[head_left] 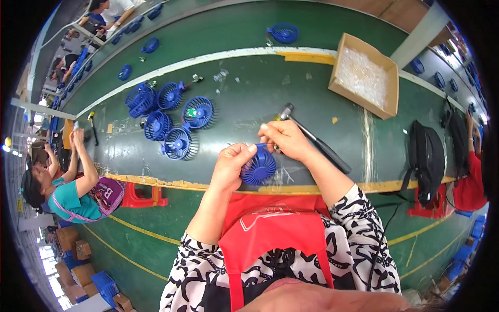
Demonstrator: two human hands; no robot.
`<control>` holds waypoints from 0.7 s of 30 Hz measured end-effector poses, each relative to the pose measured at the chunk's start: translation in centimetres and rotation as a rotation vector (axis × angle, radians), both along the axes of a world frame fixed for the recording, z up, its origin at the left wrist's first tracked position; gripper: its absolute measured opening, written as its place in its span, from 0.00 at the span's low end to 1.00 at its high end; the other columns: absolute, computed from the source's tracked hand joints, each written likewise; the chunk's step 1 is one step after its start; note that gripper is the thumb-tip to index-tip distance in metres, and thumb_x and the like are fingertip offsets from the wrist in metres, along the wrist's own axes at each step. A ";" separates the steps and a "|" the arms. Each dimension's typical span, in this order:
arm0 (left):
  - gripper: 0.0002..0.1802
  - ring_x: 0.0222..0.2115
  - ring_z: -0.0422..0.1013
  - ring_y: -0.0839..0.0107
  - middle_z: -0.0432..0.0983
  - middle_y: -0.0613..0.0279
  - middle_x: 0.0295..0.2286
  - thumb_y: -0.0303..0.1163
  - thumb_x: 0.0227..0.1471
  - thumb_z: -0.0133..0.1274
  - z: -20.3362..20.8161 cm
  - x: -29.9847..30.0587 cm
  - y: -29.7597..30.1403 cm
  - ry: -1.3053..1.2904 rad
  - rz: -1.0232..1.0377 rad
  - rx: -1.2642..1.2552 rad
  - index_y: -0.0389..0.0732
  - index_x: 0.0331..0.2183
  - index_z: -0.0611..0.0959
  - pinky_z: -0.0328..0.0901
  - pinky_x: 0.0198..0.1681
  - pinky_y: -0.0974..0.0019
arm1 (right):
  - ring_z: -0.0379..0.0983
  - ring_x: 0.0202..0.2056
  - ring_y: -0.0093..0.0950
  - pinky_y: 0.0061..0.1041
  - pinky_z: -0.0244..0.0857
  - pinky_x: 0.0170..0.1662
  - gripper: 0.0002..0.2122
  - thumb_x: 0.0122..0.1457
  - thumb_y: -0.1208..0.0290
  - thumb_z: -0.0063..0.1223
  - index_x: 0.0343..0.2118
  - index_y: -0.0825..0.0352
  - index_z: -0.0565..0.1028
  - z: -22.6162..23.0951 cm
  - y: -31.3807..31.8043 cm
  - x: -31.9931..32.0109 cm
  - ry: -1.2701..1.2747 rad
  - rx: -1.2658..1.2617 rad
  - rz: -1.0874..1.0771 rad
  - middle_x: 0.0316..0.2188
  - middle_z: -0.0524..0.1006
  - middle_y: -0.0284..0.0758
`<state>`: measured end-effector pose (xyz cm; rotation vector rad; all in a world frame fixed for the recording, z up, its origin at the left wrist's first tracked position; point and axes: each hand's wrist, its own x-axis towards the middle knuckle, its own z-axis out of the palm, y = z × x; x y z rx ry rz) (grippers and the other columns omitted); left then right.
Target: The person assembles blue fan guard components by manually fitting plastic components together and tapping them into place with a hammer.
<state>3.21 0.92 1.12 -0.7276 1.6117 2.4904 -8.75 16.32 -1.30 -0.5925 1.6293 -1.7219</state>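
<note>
Round, ribbed blue fan housing (259, 169)

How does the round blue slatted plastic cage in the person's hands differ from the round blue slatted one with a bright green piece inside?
Place: the held cage is in the left hand, near the front edge; the cage with the green piece lies farther away on the dark green work surface.
Look: the held cage shows no green piece, while the other does.
Shared: both are blue, round and slatted.
</note>
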 end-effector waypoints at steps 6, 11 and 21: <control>0.12 0.17 0.61 0.85 0.70 0.73 0.18 0.34 0.54 0.58 4.2 -6.2 -4.4 0.141 0.002 -0.286 0.41 0.22 0.77 0.56 0.22 0.78 | 0.70 0.21 0.18 0.17 0.65 0.23 0.13 0.66 0.67 0.43 0.40 0.72 0.74 -1.4 0.3 -1.2 -0.071 -0.051 -0.027 0.27 0.76 0.33; 0.11 0.24 0.69 0.82 0.77 0.66 0.24 0.31 0.52 0.59 6.7 -15.3 -6.0 0.226 -0.006 -1.006 0.33 0.35 0.81 0.63 0.28 0.76 | 0.70 0.22 0.16 0.16 0.65 0.24 0.11 0.66 0.69 0.45 0.41 0.72 0.74 -0.7 0.3 -1.5 -0.185 -0.129 0.009 0.27 0.77 0.31; 0.13 0.37 0.75 0.53 0.79 0.49 0.35 0.29 0.47 0.59 2.2 -15.7 -3.1 0.535 0.078 -1.329 0.35 0.36 0.82 0.69 0.42 0.58 | 0.70 0.23 0.15 0.16 0.66 0.24 0.10 0.65 0.72 0.45 0.42 0.72 0.74 -0.8 0.6 -1.4 -0.246 -0.146 0.023 0.28 0.77 0.31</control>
